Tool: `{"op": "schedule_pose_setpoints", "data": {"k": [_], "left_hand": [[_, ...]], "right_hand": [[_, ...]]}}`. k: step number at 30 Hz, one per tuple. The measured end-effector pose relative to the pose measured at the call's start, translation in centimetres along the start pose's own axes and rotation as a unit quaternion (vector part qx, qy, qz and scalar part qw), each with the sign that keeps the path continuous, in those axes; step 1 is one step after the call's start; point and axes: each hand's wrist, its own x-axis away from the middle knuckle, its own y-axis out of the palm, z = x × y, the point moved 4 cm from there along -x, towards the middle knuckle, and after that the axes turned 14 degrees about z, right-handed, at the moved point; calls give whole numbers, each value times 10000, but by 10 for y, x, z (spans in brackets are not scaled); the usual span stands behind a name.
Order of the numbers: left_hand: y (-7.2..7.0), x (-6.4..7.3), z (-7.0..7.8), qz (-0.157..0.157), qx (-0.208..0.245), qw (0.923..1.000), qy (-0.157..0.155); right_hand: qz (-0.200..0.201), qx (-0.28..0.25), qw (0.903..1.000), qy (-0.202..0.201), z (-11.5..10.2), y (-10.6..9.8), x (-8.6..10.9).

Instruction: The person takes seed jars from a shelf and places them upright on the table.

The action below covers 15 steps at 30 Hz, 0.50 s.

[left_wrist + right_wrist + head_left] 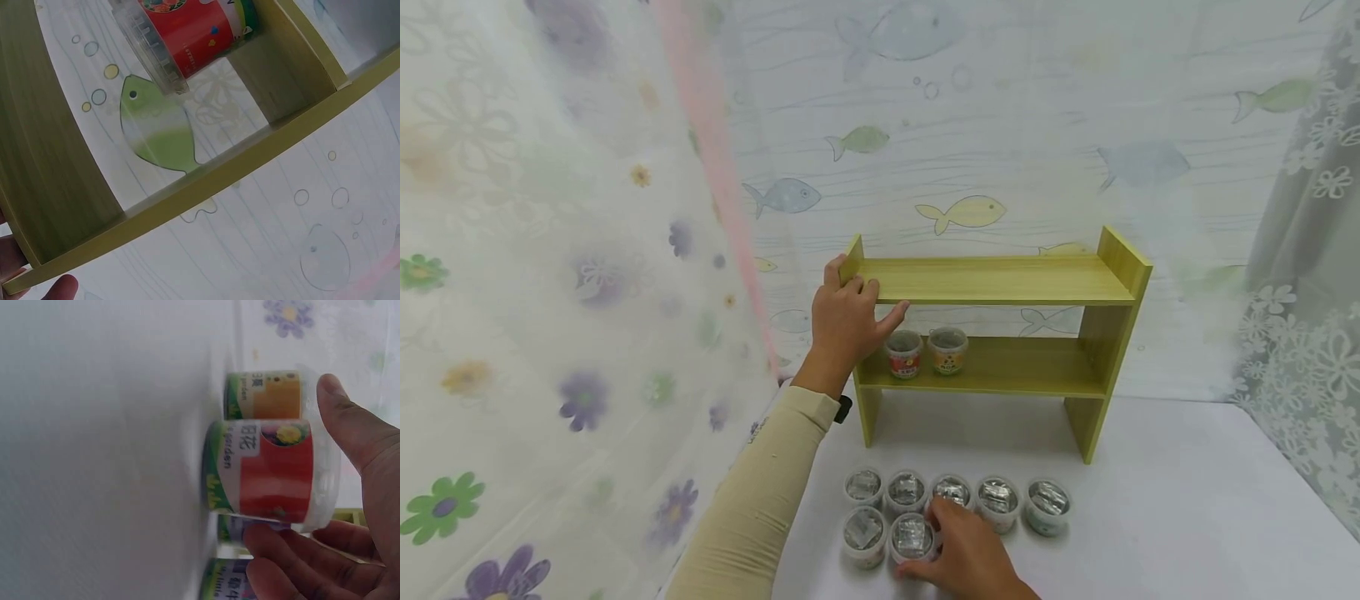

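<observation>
My left hand [847, 321] grips the upper left corner of a yellow-green wooden shelf [992, 279], fingers over the side panel and thumb in front. On its lower board stand a red-labelled tub [904, 354] and an orange-labelled tub [948, 351]. My right hand [970, 546] is around a clear-rimmed tub [913, 537] in the front row on the table. That tub has a red label in the right wrist view; the thumb [347, 422] is spread beside its rim, with a gap showing, and fingers [275, 550] reach along its other side. Silvery packets fill its top.
Another tub [864, 537] stands left of the right hand's tub. Behind them, several more tubs [1048, 507] form a row before the shelf. A white cloth covers the table [1165, 500]. Patterned curtains [1037, 125] hang behind and at the sides.
</observation>
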Motion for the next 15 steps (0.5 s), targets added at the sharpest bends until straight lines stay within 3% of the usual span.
{"op": "schedule_pose_setpoints", "data": {"k": [6, 15], "left_hand": [[0, 0, 0, 13, 18, 10000, -14], [-1, 1, 0, 160, 60, 9999, -15]], "right_hand": [[148, 258, 9995, -144, -1, -9, -4], [530, 80, 9985, 100, -2, -27, -23]]}}
